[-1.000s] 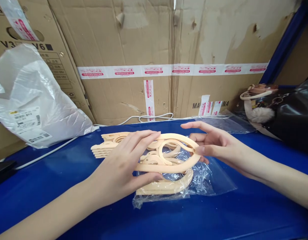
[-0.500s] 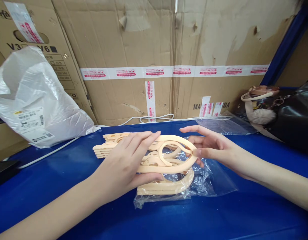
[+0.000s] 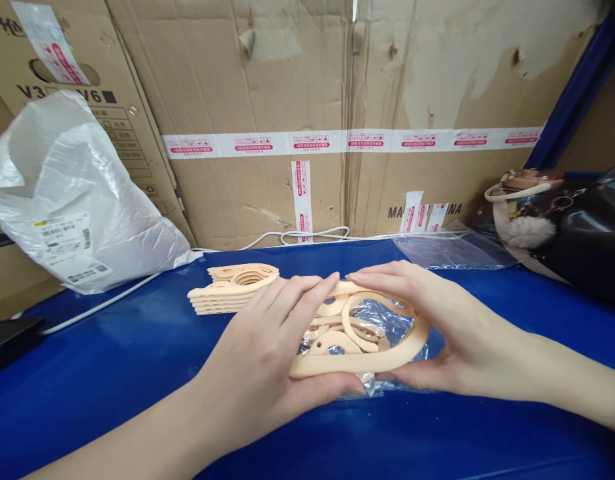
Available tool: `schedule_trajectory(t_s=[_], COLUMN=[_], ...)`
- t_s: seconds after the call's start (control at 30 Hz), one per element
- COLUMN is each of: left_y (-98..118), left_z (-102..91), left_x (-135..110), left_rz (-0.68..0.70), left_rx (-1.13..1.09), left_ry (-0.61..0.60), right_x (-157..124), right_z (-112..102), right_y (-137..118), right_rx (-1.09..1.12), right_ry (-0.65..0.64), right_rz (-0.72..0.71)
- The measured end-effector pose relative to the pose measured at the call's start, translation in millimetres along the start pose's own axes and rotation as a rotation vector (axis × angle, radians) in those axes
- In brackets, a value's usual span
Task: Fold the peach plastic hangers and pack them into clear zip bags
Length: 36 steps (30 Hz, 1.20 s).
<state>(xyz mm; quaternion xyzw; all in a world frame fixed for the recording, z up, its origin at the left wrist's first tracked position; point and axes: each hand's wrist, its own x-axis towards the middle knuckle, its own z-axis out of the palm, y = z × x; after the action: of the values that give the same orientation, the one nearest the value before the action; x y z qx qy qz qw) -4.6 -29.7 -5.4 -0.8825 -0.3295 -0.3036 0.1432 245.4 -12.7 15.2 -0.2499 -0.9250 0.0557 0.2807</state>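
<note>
A folded beige plastic travel hanger (image 3: 362, 363) with a curved, ring-like hook lies between my two hands. My left hand (image 3: 267, 340) holds its left end, fingers over the far edge and thumb along the near one. Around the rounded right end curls my right hand (image 3: 452, 320), thumb at the near side. Under the hanger is a crumpled clear plastic bag (image 3: 382, 313), with more beige hanger parts showing through the gaps. Beyond my left hand sits a neat stack of several like hangers (image 3: 220, 297), partly covered by my fingers.
Cardboard boxes (image 3: 247, 87) wall off the back of the blue table (image 3: 137, 347). A white mailing bag (image 3: 82, 200) leans at the left. A white cable (image 3: 107, 303) runs along the back, and another clear bag (image 3: 447, 250) lies there. A black bag (image 3: 587, 227) stands at the right.
The hanger has come toward me and to the right, off the stack and over the bag. My right hand has gone from pinching its tip to wrapping its end.
</note>
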Motion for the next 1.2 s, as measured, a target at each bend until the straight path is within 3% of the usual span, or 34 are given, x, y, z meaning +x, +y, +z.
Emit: schedule_trajectory(t_s=[0.2,0.33,0.43,0.53,0.63,0.8,1.0,1.2], left_y=[-10.8,-23.1,-31.1,-36.2,-38.2,-38.4,-36.6,-33.8], left_z=[-10.0,-17.3,-17.4,-13.5,-9.0,-3.8,-1.2,-1.2], left_x=[2.5,6.6,8.3,6.9,3.9,1.0,0.1,0.1], left_rz=[-0.032,-0.066,-0.068,-0.059,-0.070,-0.194,-0.306,-0.347], left_rx=[-0.019,0.048,0.065,0.069,0.064,0.030,-0.073,-0.084], left_ry=[-0.038,-0.016,-0.050,-0.113,-0.202,-0.325,-0.391,-0.434], right_x=[-5.7,-12.7,-19.3,-26.4,-30.0,-24.5,-18.3,-9.3], right_z=[-28.2,-65.4,-86.0,-92.0,-86.8,-76.5,-67.3,-34.5], right_y=[22.6,54.9,64.0,63.8,65.3,64.9,60.8,64.0], right_rx=[0.153,0.038,-0.018,0.149,0.275,0.240,0.300,0.477], right_ry=[0.007,-0.071,-0.085,-0.183,-0.247,-0.297,-0.319,-0.384], right_rz=[0.262,0.433,0.603,0.756,0.740,0.628,0.525,0.448])
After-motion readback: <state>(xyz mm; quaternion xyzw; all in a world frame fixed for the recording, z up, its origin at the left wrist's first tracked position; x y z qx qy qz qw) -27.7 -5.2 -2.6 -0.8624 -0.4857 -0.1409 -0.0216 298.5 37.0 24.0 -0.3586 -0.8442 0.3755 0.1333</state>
